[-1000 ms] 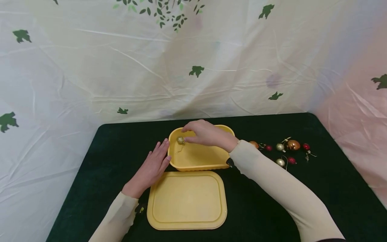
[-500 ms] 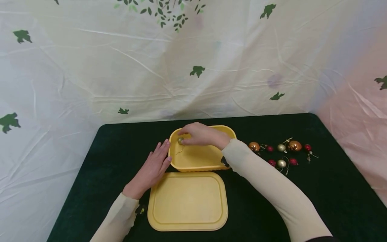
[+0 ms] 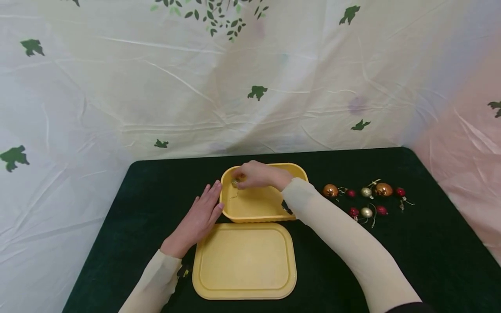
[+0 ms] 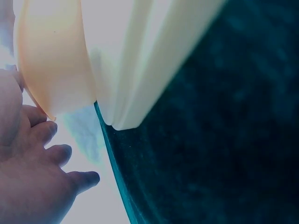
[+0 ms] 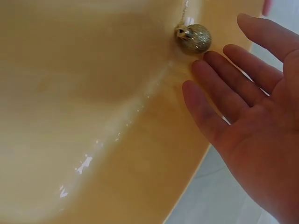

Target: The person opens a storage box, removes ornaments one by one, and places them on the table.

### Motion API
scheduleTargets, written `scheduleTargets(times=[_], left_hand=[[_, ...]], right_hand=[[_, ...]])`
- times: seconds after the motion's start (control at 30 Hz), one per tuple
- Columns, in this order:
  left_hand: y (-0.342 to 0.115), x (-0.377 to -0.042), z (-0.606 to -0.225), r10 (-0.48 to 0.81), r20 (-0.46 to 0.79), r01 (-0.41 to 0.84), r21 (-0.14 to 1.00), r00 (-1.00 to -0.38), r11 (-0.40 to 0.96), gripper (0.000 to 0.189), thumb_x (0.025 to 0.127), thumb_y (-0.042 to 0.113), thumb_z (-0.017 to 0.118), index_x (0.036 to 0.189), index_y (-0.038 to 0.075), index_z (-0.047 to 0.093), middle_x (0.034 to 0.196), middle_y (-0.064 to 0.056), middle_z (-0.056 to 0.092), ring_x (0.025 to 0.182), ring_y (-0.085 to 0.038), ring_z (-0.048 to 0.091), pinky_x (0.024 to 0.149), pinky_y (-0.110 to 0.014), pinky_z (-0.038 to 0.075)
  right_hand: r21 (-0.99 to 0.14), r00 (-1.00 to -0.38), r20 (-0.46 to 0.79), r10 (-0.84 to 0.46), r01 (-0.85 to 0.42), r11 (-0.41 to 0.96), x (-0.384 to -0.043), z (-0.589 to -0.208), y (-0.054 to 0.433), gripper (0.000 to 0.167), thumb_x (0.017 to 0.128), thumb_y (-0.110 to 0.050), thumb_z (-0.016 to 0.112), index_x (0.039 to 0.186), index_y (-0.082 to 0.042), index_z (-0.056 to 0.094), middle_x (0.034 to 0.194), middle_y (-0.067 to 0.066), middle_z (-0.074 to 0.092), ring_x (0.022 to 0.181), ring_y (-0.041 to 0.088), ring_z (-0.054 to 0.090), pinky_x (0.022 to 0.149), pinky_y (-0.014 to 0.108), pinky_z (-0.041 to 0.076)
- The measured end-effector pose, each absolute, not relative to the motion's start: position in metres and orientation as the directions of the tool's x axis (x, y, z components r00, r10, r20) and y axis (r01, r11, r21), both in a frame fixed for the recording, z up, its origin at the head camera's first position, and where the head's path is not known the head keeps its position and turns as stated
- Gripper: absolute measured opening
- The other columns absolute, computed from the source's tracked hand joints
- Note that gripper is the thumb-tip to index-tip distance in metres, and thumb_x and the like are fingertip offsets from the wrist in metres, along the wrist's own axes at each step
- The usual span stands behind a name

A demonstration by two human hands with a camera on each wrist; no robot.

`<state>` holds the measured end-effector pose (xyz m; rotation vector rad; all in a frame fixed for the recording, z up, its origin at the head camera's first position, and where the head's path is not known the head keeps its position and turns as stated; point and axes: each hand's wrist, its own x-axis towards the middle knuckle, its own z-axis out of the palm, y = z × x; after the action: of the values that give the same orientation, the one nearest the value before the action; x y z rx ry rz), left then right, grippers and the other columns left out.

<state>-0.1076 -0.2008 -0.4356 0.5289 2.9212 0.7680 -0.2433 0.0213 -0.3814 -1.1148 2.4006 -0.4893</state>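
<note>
A small glittery gold bauble (image 3: pixel 235 182) lies in the left end of the yellow plastic box (image 3: pixel 266 206), its thin cord trailing on the box floor. My right hand (image 3: pixel 256 174) reaches into the box, fingers loosely bent around the bauble. In the right wrist view, the bauble's gap to the thumb shows, and the fingertips (image 5: pixel 198 67) lie close beside it without a pinch. Straight fingers of my left hand (image 3: pixel 197 217) rest against the box's left wall. The left wrist view has this hand (image 4: pixel 37 168) beside the box (image 4: pixel 56 60).
The flat yellow lid (image 3: pixel 244 261) lies in front of the box on a dark green tablecloth (image 3: pixel 133 208). To the right are several baubles, among them copper (image 3: pixel 330 191), red (image 3: pixel 381 210) and pale gold (image 3: pixel 366 212) ones. A printed white cloth (image 3: pixel 195 108) hangs behind the table.
My right hand has moved slightly left and down, its thumb and fingers coming closer around the gold bauble. The left hand stays against the box.
</note>
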Motion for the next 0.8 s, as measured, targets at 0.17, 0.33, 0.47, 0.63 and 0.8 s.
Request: scheduleTargets(times=[0.17, 0.33, 0.47, 0.63, 0.8], left_hand=[[-0.2, -0.108, -0.436, 0.348, 0.008, 0.306, 0.493, -0.937, 0.814, 0.065, 0.113, 0.037, 0.042, 0.167, 0.013, 0.016, 0.173, -0.002, 0.012, 0.158, -0.035, 0.012, 0.121, -0.066, 0.017], [-0.2, -0.109, -0.436, 0.352, 0.014, 0.314, 0.487, -0.936, 0.815, 0.065, 0.113, 0.036, 0.043, 0.167, 0.012, 0.017, 0.173, -0.002, 0.012, 0.158, -0.036, 0.012, 0.121, -0.066, 0.018], [-0.201, -0.109, -0.436, 0.356, 0.015, 0.318, 0.484, -0.935, 0.815, 0.065, 0.113, 0.036, 0.042, 0.167, 0.012, 0.016, 0.173, -0.003, 0.011, 0.158, -0.036, 0.012, 0.121, -0.066, 0.018], [-0.201, -0.109, -0.437, 0.353, 0.009, 0.312, 0.487, -0.936, 0.815, 0.065, 0.113, 0.036, 0.042, 0.167, 0.012, 0.016, 0.173, -0.003, 0.011, 0.158, -0.036, 0.012, 0.121, -0.066, 0.017], [-0.201, -0.11, -0.437, 0.352, 0.008, 0.311, 0.49, -0.936, 0.814, 0.065, 0.113, 0.037, 0.042, 0.167, 0.013, 0.015, 0.173, -0.004, 0.012, 0.158, -0.035, 0.012, 0.121, -0.066, 0.017]], right_hand=[[-0.508, -0.571, -0.276, -0.774, -0.596, 0.621, -0.241, -0.385, 0.02, 0.039, 0.103, -0.022, 0.065, 0.141, -0.013, 0.064, 0.127, 0.004, 0.066, 0.106, 0.019, 0.057, 0.101, 0.033, 0.048], [-0.519, -0.573, -0.294, -0.765, -0.577, 0.631, -0.239, -0.388, 0.02, 0.042, 0.102, -0.021, 0.068, 0.143, -0.013, 0.063, 0.135, 0.003, 0.065, 0.115, 0.019, 0.059, 0.11, 0.035, 0.046], [-0.533, -0.57, -0.287, -0.77, -0.573, 0.623, -0.239, -0.392, 0.02, 0.043, 0.101, -0.021, 0.069, 0.143, -0.012, 0.063, 0.135, 0.003, 0.066, 0.115, 0.018, 0.06, 0.11, 0.034, 0.046], [-0.546, -0.571, -0.271, -0.775, -0.572, 0.612, -0.24, -0.397, 0.02, 0.044, 0.1, -0.019, 0.07, 0.142, -0.008, 0.063, 0.132, 0.005, 0.067, 0.112, 0.018, 0.061, 0.108, 0.033, 0.048], [-0.553, -0.582, -0.267, -0.768, -0.559, 0.617, -0.239, -0.4, 0.019, 0.044, 0.099, -0.017, 0.071, 0.141, -0.007, 0.063, 0.13, 0.005, 0.067, 0.109, 0.018, 0.061, 0.107, 0.033, 0.049]])
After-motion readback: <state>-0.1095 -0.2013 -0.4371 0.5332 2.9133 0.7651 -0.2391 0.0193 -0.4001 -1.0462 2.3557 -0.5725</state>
